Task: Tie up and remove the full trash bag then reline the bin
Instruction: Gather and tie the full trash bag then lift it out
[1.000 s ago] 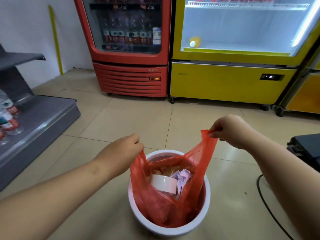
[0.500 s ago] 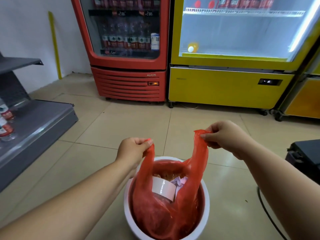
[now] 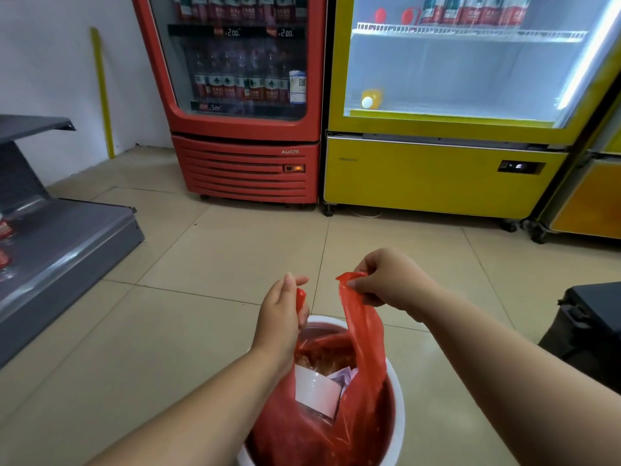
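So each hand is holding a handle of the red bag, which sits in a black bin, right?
No: the head view shows a white bin, not black. The left hand and right hand do each hold a red bag handle.

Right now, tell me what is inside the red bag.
A white roll and crumpled pale paper show inside the red bag. Anything beneath them is covered.

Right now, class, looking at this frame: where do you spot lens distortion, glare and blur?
Head view: the wide lens leans the red fridge and yellow fridge outward; the yellow one's light strip blows out white; bottles behind the red fridge's glass look hazy; left hand, right hand and red bag look sharp.
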Action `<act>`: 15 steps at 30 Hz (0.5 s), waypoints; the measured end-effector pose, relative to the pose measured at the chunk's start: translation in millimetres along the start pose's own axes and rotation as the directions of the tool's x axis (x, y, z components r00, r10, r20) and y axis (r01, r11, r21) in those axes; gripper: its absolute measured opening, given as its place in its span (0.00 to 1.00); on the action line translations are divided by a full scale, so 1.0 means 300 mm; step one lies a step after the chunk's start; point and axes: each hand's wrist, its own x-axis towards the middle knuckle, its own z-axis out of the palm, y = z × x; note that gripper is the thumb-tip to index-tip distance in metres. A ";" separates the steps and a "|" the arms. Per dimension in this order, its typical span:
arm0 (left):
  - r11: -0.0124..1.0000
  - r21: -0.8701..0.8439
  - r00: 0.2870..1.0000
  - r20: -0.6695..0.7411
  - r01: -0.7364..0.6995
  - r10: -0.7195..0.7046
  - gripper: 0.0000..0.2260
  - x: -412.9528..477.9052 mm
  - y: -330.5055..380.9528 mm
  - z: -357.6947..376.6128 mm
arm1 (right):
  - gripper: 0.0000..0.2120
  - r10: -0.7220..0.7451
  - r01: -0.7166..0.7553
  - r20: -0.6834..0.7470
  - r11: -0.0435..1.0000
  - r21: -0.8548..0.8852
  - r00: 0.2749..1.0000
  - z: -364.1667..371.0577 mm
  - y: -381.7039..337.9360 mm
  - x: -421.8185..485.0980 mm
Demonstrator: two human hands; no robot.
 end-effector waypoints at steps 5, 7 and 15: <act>0.978 -0.064 0.962 0.200 0.200 -0.184 0.15 -0.001 0.031 -0.005 | 0.05 -0.074 0.075 -0.012 0.997 0.034 0.997 0.018 0.000 0.014; 0.969 0.008 0.920 0.311 0.247 -0.237 0.21 -0.001 0.044 -0.006 | 0.03 -0.137 0.136 0.004 0.989 0.049 0.991 0.022 -0.002 0.018; 0.939 0.198 0.800 0.492 0.280 -0.343 0.05 0.014 0.051 0.013 | 0.12 -0.318 0.310 0.028 0.937 0.160 0.948 0.038 -0.009 0.029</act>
